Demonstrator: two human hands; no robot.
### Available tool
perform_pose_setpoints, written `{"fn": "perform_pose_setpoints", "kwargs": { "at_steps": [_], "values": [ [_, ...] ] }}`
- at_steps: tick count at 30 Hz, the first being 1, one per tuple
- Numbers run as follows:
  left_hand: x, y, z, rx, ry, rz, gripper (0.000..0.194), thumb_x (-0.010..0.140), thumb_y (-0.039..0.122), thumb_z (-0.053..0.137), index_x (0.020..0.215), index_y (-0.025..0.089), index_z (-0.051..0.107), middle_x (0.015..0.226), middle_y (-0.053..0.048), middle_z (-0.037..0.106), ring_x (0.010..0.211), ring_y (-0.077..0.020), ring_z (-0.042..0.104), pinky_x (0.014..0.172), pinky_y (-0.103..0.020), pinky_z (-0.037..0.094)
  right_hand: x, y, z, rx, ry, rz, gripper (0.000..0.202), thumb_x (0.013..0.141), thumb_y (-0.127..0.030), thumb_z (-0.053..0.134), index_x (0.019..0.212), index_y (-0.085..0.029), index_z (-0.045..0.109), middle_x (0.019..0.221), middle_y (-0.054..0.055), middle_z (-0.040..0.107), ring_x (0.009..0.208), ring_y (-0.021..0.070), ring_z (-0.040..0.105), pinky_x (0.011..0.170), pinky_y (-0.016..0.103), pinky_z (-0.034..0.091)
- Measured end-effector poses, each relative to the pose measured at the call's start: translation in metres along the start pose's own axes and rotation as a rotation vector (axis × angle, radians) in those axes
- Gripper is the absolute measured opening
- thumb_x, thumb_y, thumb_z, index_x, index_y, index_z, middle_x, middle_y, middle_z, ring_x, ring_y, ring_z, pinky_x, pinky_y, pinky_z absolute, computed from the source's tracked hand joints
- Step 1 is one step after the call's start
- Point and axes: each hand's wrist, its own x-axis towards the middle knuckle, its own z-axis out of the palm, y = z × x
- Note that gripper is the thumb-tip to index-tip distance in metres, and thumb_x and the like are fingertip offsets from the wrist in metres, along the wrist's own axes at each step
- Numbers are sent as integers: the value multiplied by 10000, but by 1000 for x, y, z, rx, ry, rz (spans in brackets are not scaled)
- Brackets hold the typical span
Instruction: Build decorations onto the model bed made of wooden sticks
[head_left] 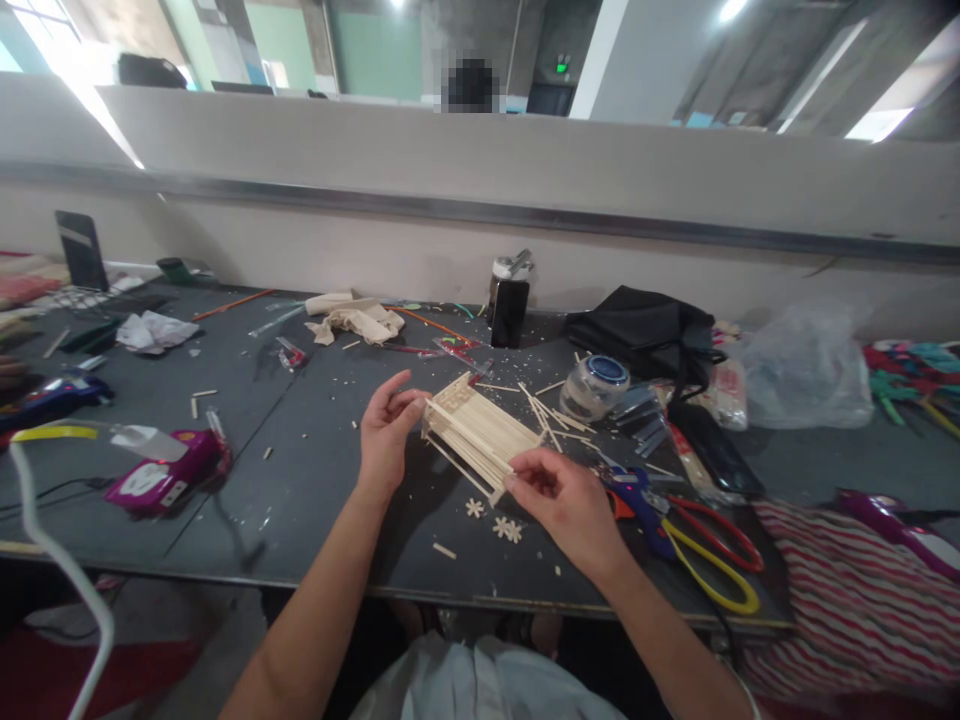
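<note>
A small model made of thin wooden sticks (480, 430) is tilted between my two hands, over the middle of the dark table. My left hand (388, 430) pinches its upper left corner with thumb and index finger. At its lower right corner, the fingers of my right hand (559, 500) are closed on the frame. Small flower-shaped wooden pieces (508, 529) lie on the table just in front of the model, and one short stick (444, 550) lies nearer the edge. Loose thin sticks (551, 415) are scattered behind my right hand.
Right of my right hand lie red-handled and yellow-handled pliers (712, 560), a striped cloth (840, 600) and a black phone (712, 445). A lidded jar (596, 388), black bag (649, 330) and upright phone (510, 312) stand behind. A purple device (169, 470) is at left.
</note>
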Motion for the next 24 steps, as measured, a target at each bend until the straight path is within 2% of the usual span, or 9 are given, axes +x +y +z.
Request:
{"fn": "perform_pose_setpoints", "kwargs": {
  "at_steps": [9,24],
  "values": [
    [0,0,0,21,0,1,426,699,180,744,1110,206,633,831,-9,723,805,-121,655,822,-262,485,-3,5,4,-69,69,-113,97,773,-261,631,829,-183,646,687,3,646,577,129,578,551,237,458],
    [1,-1,-1,14,-4,3,428,697,183,743,1110,211,635,832,-9,720,810,-130,660,841,-281,485,-6,6,6,-70,108,-195,67,816,-248,612,812,-189,644,702,-6,651,598,116,600,564,208,477]
  ]
}}
